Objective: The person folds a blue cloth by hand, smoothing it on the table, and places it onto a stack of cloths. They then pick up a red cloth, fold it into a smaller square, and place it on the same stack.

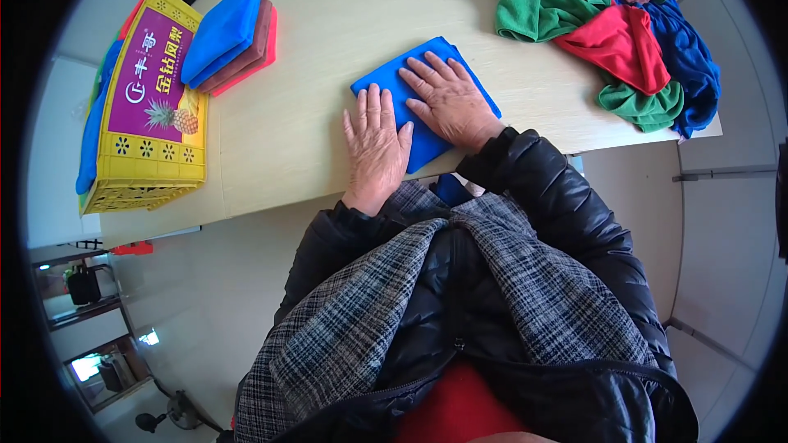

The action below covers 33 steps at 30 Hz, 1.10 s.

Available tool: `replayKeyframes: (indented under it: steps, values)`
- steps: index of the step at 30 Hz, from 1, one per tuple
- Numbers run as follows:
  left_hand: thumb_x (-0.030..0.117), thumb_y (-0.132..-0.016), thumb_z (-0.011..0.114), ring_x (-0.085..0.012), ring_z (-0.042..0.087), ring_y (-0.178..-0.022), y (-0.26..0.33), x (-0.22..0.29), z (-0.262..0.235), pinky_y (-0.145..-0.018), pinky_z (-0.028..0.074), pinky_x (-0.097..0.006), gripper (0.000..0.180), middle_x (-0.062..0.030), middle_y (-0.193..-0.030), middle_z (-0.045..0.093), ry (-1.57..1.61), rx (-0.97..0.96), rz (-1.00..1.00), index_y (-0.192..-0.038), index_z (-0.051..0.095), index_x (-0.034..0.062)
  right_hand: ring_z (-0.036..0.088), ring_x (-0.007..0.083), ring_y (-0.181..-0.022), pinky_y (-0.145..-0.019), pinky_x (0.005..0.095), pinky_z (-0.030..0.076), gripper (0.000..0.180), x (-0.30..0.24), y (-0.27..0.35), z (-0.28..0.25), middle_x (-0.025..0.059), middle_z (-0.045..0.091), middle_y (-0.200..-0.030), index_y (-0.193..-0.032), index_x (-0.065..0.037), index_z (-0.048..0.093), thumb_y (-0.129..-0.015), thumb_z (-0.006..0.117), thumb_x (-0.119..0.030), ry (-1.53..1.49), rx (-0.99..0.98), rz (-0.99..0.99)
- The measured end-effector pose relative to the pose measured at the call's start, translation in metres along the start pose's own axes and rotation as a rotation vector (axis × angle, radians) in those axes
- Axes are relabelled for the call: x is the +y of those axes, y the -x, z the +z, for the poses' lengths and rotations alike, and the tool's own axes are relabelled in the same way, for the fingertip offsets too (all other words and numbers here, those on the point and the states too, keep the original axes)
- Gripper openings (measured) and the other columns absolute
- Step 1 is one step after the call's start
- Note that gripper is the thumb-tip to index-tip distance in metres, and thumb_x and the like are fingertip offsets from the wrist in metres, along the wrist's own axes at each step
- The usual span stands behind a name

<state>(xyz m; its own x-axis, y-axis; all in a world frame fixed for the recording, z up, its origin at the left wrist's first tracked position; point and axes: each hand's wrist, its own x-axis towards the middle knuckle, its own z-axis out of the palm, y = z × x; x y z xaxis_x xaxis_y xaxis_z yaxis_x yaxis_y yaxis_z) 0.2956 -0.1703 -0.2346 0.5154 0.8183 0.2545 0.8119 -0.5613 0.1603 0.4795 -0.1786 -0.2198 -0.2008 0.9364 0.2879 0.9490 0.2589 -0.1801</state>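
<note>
A folded blue cloth (423,143) lies flat near the front edge of the table, with both palms on it. My left hand (377,143) rests along its left side, fingers stretched out and pointing away from me. Across the upper right part of the cloth lies my right hand (450,100), its fingers spread flat. Neither hand grips anything. The cloth's middle shows between the hands; part of its right side is hidden under my right hand.
On the left stands a yellow plastic crate (156,166) with cloths in it. Beside it sits a stack of folded cloths (226,37), blue, brown and red. A loose heap of crumpled cloths (607,41) covers the right end of the pale wooden table (295,98).
</note>
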Motion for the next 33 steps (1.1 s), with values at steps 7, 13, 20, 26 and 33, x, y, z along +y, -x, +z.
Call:
replayKeyframes:
  steps: [7,13,20,26,33]
  values:
    - [0.039,-0.103,0.048,-0.0333,0.020,-0.152,0.006,0.005,-0.004,-0.121,0.015,-0.058,0.066,-0.0167,-0.163,0.024,0.017,-0.025,-0.019,-0.154,0.030,0.0004,0.031,0.0328,-0.148,-0.120,0.0489,0.024,0.055,0.020,0.006,0.005,0.0098,0.038,-0.159,-0.151,-0.012,0.043,-0.104,0.043,-0.039,0.020,0.041,0.124]
    - [0.040,-0.101,0.052,-0.0346,0.024,-0.151,0.000,0.002,-0.002,-0.121,0.016,-0.058,0.068,-0.0185,-0.161,0.029,0.075,-0.020,0.015,-0.152,0.034,-0.0014,0.034,0.0345,-0.146,-0.119,0.0509,0.027,0.056,0.042,0.009,0.000,0.0116,0.040,-0.157,-0.151,-0.010,0.042,-0.103,0.045,-0.039,0.013,0.028,0.215]
    - [0.035,-0.102,0.051,-0.0341,0.029,-0.148,0.015,-0.014,-0.007,-0.119,0.021,-0.056,0.059,-0.0194,-0.158,0.034,0.164,0.112,0.099,-0.149,0.039,0.0013,0.036,0.0361,-0.144,-0.118,0.0530,0.027,0.054,0.007,0.000,-0.017,0.0142,0.042,-0.155,-0.148,-0.008,0.043,-0.102,0.048,-0.036,0.095,0.135,0.105]
    - [0.014,-0.090,0.058,-0.0418,0.047,-0.129,0.014,0.012,0.011,-0.109,0.035,-0.053,0.045,-0.0250,-0.139,0.051,0.260,0.348,0.049,-0.132,0.054,-0.0034,0.038,0.0358,-0.143,-0.115,0.0504,0.030,0.046,-0.022,0.012,0.005,0.0145,0.046,-0.152,-0.134,-0.012,0.062,-0.089,0.057,-0.018,0.025,0.165,-0.251]
    - [0.040,-0.098,0.054,-0.0326,0.017,-0.153,0.043,0.012,0.017,-0.123,0.008,-0.056,0.069,-0.0184,-0.162,0.026,0.113,0.203,0.037,-0.151,0.038,-0.0021,0.027,0.0333,-0.150,-0.120,0.0482,0.020,0.053,-0.007,0.020,0.001,0.0145,0.035,-0.160,-0.153,-0.009,0.040,-0.104,0.042,-0.029,0.110,-0.019,-0.052]
